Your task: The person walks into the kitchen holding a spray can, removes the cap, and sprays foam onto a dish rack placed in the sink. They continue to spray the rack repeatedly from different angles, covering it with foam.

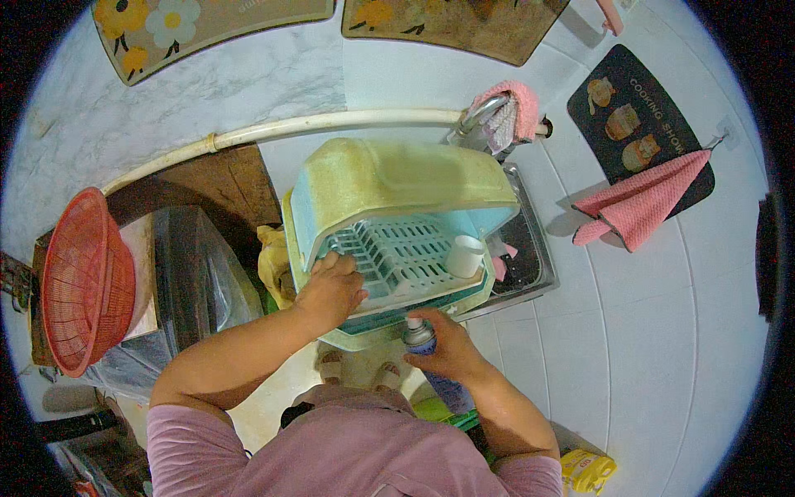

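Observation:
A plastic dish rack box [410, 174] with a yellowed, raised lid stands before me, half over the sink. My left hand [335, 282] is at its left front corner, fingers curled onto the slatted plastic rack [416, 248] inside; whether they grip it I cannot tell. A white cup [465, 256] stands at the rack's right end. My right hand [444, 348] holds a blue spray can [420, 338] upright in front of the box, with the index finger on its white nozzle.
A metal sink [534, 248] lies to the right, below a faucet [487, 112] draped with a pink cloth. Another pink cloth [646, 199] hangs from a wall hook over a black mat [621, 118]. A red plastic basket [90, 286] stands at the left, beside plastic sheeting [192, 267].

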Action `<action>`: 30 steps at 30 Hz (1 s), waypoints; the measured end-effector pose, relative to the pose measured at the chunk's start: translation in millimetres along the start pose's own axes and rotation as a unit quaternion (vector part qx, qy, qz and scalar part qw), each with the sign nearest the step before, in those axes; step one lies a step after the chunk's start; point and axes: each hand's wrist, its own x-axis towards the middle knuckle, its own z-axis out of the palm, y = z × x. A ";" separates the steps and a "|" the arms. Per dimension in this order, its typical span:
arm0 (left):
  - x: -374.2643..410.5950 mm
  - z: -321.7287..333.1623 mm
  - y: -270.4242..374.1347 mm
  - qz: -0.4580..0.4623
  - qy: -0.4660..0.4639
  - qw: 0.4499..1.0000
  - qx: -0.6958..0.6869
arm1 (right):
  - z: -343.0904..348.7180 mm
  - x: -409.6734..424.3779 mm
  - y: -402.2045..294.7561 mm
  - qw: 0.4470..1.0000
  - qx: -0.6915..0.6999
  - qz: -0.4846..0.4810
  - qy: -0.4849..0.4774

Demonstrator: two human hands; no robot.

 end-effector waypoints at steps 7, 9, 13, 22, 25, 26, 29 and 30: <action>0.3 -3.6 -0.5 0.008 -0.023 1.000 -0.003 | -27.8 -14.6 50.9 0.992 -0.080 0.070 0.070; 2.6 -10.2 3.0 -0.011 -0.055 0.998 -0.013 | -35.6 -17.5 58.2 0.986 -0.119 0.071 0.098; 5.2 -17.0 5.5 -0.034 -0.085 0.995 -0.045 | -44.6 -19.1 72.5 0.980 -0.116 0.088 0.136; 2.7 -13.3 8.3 0.011 -0.066 0.998 0.007 | -69.6 -18.9 56.9 0.985 -0.092 0.066 0.131; 4.6 -16.6 11.3 -0.011 -0.100 0.995 0.003 | -76.3 -5.9 29.2 0.994 -0.066 0.036 0.086; 4.4 -17.8 11.8 -0.012 -0.106 0.994 -0.003 | -76.4 0.0 22.4 0.995 -0.061 0.016 0.072; 6.2 -19.7 10.9 0.007 -0.103 0.994 -0.031 | -74.7 20.8 -6.5 0.998 -0.067 -0.007 0.006; 6.9 -18.6 11.4 0.014 -0.094 0.995 -0.031 | -72.3 27.4 -12.4 0.997 -0.070 -0.010 -0.014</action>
